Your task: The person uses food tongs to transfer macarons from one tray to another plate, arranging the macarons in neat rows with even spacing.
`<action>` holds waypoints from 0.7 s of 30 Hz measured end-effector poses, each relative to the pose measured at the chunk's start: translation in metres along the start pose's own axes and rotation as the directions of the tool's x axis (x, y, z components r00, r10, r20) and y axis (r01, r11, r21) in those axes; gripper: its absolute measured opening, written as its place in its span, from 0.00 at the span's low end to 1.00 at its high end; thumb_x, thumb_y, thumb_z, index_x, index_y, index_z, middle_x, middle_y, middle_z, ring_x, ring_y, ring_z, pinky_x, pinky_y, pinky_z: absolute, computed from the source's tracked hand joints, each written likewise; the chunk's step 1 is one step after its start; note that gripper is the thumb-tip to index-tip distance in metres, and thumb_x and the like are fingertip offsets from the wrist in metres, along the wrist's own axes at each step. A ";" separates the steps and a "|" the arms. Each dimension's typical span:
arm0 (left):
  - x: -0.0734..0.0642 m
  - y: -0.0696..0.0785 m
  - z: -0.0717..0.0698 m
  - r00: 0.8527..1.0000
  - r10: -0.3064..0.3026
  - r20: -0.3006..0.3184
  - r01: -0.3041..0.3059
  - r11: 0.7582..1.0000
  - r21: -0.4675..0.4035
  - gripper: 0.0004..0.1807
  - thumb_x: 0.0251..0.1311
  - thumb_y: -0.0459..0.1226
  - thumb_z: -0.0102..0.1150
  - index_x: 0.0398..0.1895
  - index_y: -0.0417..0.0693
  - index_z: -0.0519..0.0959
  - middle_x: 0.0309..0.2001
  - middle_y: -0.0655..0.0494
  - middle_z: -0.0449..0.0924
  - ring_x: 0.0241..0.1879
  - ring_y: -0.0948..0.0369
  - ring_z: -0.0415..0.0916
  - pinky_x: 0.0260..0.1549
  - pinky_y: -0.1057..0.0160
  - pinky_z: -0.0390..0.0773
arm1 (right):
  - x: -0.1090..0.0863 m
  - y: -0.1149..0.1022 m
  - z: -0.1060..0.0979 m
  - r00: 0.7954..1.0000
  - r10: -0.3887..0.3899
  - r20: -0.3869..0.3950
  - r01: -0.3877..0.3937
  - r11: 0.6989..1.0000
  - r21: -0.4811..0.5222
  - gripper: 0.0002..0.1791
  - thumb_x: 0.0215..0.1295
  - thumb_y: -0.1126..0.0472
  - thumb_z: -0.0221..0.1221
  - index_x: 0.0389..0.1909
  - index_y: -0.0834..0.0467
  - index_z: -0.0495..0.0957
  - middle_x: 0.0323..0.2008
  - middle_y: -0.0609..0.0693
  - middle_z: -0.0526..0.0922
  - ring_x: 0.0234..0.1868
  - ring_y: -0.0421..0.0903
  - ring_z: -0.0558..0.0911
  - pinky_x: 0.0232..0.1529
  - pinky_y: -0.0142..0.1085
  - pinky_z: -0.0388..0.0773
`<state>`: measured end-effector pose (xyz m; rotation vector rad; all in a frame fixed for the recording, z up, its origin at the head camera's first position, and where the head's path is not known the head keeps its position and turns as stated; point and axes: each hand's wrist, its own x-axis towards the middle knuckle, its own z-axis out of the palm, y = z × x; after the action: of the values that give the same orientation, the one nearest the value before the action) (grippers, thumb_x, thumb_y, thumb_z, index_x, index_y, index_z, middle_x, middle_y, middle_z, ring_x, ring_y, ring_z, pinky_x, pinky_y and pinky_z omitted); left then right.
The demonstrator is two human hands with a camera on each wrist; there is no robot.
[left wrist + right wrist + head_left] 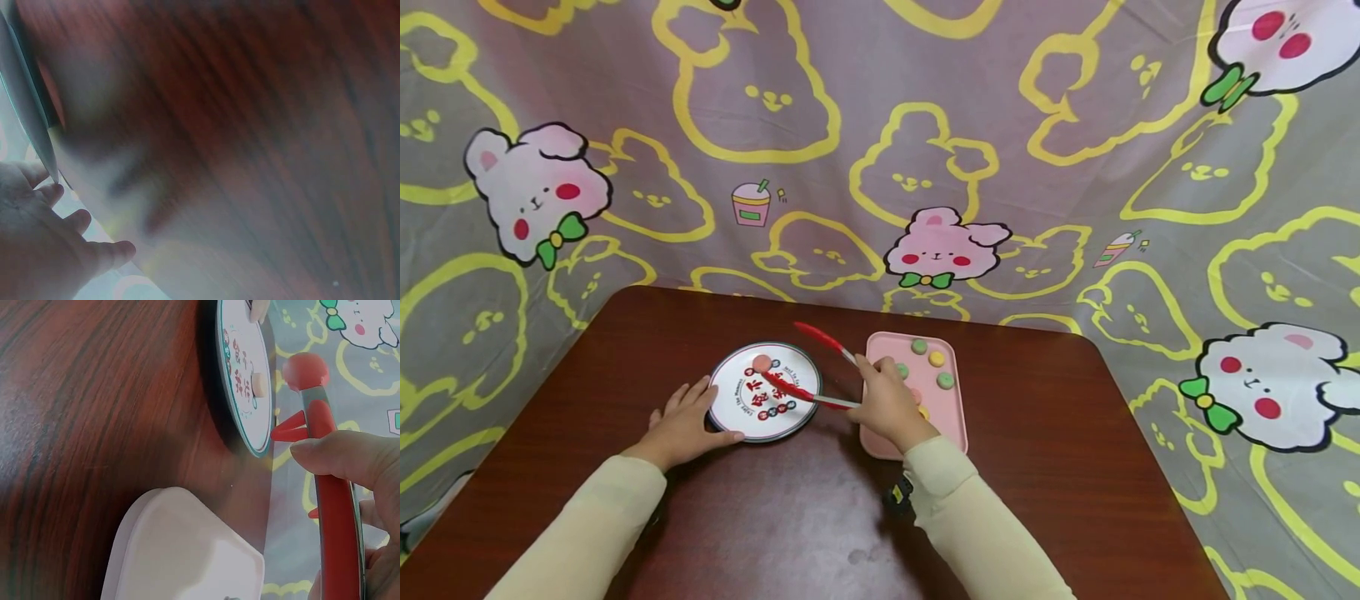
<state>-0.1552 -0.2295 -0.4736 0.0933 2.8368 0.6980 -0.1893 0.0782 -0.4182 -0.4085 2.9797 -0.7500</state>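
My right hand (891, 404) grips a pair of red-and-silver tongs (829, 402), whose two arms are spread wide apart. One red tip reaches over the white round plate (733, 412), close to a small pink disc (762, 363) lying near its upper left part; nothing sits between the tong tips. The right wrist view shows the thumb on the red handle (337, 531) and the disc (259, 385) on the plate. At the plate's left rim rests my left hand (683, 427), fingers spread and thumb along the near edge. Its fingers (78, 220) look fairly straight in the left wrist view.
A pink tray (952, 417) stands right of the plate, partly covered by my right hand. It holds several small green, yellow and pink discs, including a green one (945, 381). The brown table (1037, 467) meets a patterned cloth (820, 192) behind and at both sides.
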 end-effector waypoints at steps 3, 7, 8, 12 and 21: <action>0.000 0.000 0.001 1.000 0.003 -0.004 -0.003 1.000 0.002 0.62 0.45 0.67 0.63 0.71 0.29 0.54 0.72 0.30 0.45 0.68 0.30 0.38 0.55 0.21 0.43 | -0.004 0.002 -0.002 1.000 -0.015 -0.016 0.015 1.000 -0.005 0.50 0.41 0.59 0.74 0.70 0.56 0.64 0.47 0.58 0.71 0.43 0.51 0.75 0.30 0.39 0.74; 0.001 -0.001 0.001 1.000 0.006 -0.008 -0.006 1.000 0.003 0.62 0.45 0.67 0.63 0.71 0.29 0.54 0.72 0.30 0.45 0.69 0.30 0.38 0.55 0.21 0.43 | -0.008 0.003 -0.006 0.999 -0.015 -0.035 0.014 1.000 -0.009 0.50 0.40 0.59 0.74 0.70 0.55 0.65 0.45 0.57 0.71 0.42 0.51 0.74 0.29 0.40 0.74; 0.001 -0.001 0.002 1.000 0.006 -0.008 -0.006 1.000 0.003 0.62 0.45 0.67 0.63 0.71 0.29 0.54 0.72 0.30 0.45 0.69 0.30 0.38 0.55 0.21 0.43 | -0.009 0.004 -0.007 0.999 -0.013 -0.039 0.013 1.000 -0.007 0.50 0.40 0.59 0.74 0.69 0.55 0.65 0.45 0.57 0.71 0.43 0.51 0.74 0.30 0.41 0.74; 0.001 -0.001 0.002 1.000 0.008 -0.011 -0.008 1.000 0.002 0.62 0.45 0.67 0.63 0.71 0.29 0.54 0.72 0.30 0.45 0.68 0.30 0.38 0.55 0.21 0.43 | -0.012 0.006 -0.009 0.998 -0.007 -0.056 0.008 1.000 0.004 0.49 0.39 0.59 0.74 0.69 0.55 0.66 0.45 0.57 0.71 0.46 0.52 0.72 0.33 0.42 0.75; 0.000 0.001 0.001 1.000 0.008 -0.005 -0.008 1.000 -0.002 0.62 0.46 0.67 0.63 0.71 0.29 0.54 0.72 0.30 0.44 0.68 0.30 0.37 0.55 0.21 0.42 | -0.015 0.014 -0.011 0.998 0.021 -0.056 -0.020 1.000 0.016 0.50 0.39 0.59 0.75 0.69 0.53 0.66 0.48 0.57 0.71 0.48 0.53 0.73 0.35 0.44 0.76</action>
<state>-0.1554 -0.2286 -0.4742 0.1022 2.8421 0.7030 -0.1794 0.0996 -0.4153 -0.3618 3.0227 -0.7948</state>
